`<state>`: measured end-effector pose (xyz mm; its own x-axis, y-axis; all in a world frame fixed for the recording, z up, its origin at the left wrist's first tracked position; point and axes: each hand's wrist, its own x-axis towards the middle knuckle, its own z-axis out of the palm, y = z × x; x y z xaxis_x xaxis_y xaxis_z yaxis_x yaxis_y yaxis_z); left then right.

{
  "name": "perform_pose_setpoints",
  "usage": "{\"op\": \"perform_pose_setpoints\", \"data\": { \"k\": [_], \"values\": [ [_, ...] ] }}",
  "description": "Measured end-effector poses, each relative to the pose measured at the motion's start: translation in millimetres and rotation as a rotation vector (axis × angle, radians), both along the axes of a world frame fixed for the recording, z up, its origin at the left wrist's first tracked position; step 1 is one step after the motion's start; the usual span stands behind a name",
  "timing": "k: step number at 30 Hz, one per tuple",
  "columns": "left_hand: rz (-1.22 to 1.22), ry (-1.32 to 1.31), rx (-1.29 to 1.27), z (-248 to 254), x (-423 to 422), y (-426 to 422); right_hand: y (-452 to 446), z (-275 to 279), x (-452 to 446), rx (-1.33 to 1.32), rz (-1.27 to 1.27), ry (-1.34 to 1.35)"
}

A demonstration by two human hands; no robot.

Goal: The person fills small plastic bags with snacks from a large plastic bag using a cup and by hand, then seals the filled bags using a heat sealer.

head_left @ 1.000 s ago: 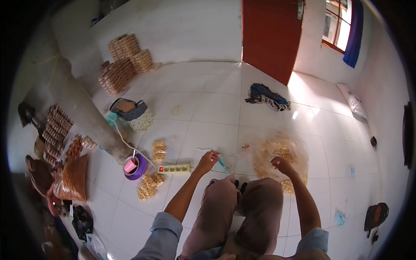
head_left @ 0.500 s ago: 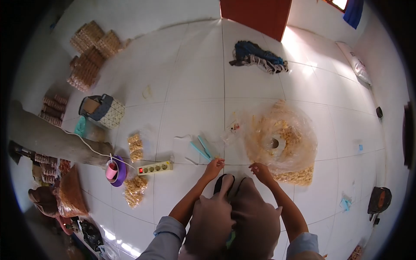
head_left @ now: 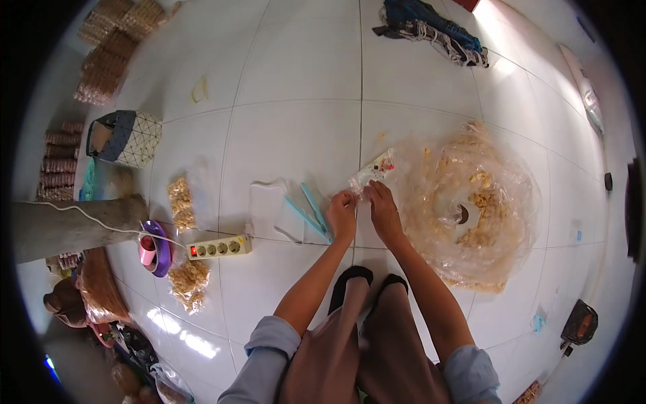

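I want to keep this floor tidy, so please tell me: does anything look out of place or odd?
Yes: a dark cloth bundle lies crumpled on the tiles at the top, and a light-blue scrap at the lower right. Both seem dropped, not put away.

White tiled floor, grey pillar left, pale wall right, light patches

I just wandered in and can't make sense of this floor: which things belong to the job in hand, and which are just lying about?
Probably part of the job:
- small clear bag, being handled
- large bag of snacks
- turquoise tongs
- power strip
- filled snack bag

Seemingly just lying about:
- dark blue bundle
- patterned handbag
- black bag
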<state>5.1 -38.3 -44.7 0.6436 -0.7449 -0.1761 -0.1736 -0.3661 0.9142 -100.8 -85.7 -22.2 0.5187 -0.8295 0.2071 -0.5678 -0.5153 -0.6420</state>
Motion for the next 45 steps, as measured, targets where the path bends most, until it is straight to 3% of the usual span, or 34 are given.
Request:
{"op": "perform_pose_setpoints", "data": {
  "k": [7, 9, 16, 18, 22, 24, 28, 31, 33, 36, 38, 39, 41, 43, 45],
  "values": [
    [0.148, -0.054, 0.057, 28, -6, -21, 2, 0, -2, 0.023, -0.008, 0.008],
    [0.09, -0.069, 0.198, 35, -2, -20, 7, 2, 0, 0.006, -0.006, 0.039],
    [0.028, -0.196, 0.18, 11, 7, -15, 8, 7, -2, 0.01, 0.024, 0.131],
    [0.027, 0.045, 0.097, 13, 12, -6, 6, 4, 0, -0.007, 0.029, 0.142],
    [0.062, 0.224, -0.042, 30, 18, 6, 8, 2, -2, 0.002, 0.022, 0.169],
    [-0.008, -0.152, 0.094, 48, 21, 13, 8, 2, -3, -0.012, 0.023, 0.197],
    [-0.023, -0.271, 0.136, 57, 26, 24, 6, 4, -7, 0.01, 0.075, 0.291],
    [0.083, -0.181, -0.074, 69, 30, 34, 8, 15, -11, 0.032, 0.094, 0.337],
    [0.173, 0.26, -0.321, 85, 35, 35, 9, 25, -8, 0.026, 0.099, 0.31],
    [0.03, 0.414, -0.358, 117, 44, 30, 5, 43, -3, 0.111, 0.162, 0.106],
    [0.028, 0.494, -0.366, 158, 38, 17, -5, 68, 6, 0.734, 0.118, -0.188],
    [0.039, 0.579, -0.342, 178, 35, 12, -4, 100, 9, 0.704, 0.116, -0.195],
    [-0.018, 0.665, -0.442, 214, 28, 6, 5, 186, 9, 1.431, -0.3, -0.806],
    [-0.082, 0.748, -0.544, 253, 21, 5, -10, 206, 1, 1.309, -0.254, -0.979],
    [-0.298, 0.821, -0.677, 304, 10, 14, -16, 247, -13, 1.163, -0.184, -1.159]
  ]
}}
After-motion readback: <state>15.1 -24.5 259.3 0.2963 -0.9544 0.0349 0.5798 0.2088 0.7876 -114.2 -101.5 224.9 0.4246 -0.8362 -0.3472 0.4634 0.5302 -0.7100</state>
